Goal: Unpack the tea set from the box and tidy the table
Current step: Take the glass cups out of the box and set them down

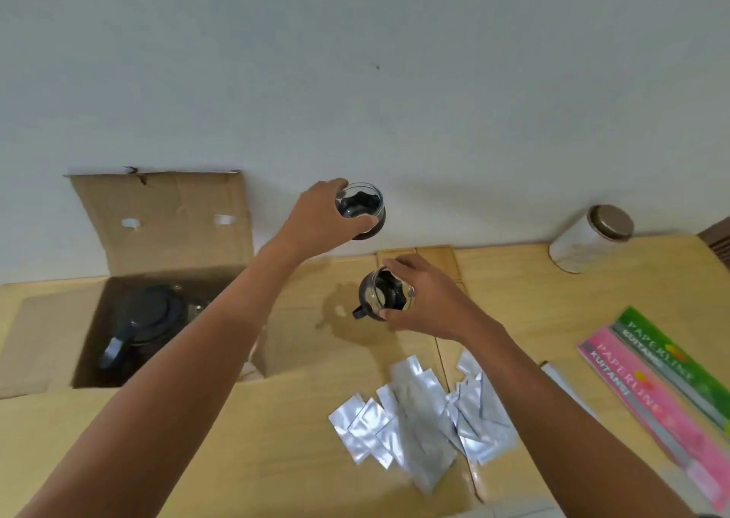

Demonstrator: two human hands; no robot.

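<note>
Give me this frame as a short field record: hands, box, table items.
left hand: holds a glass cup, raised
right hand: holds a second cup just above or on the table
box: open, dark teapot inside
foil packets: loose pile, near edge
jar: far right, lid on
receipt books: right side

This looks like a home or small office. A pale wooden table [553,300] stands against a bare white wall [355,63]. Receipt books [663,383] lie at its right edge, a lidded jar [590,241] at the far right corner.
</note>
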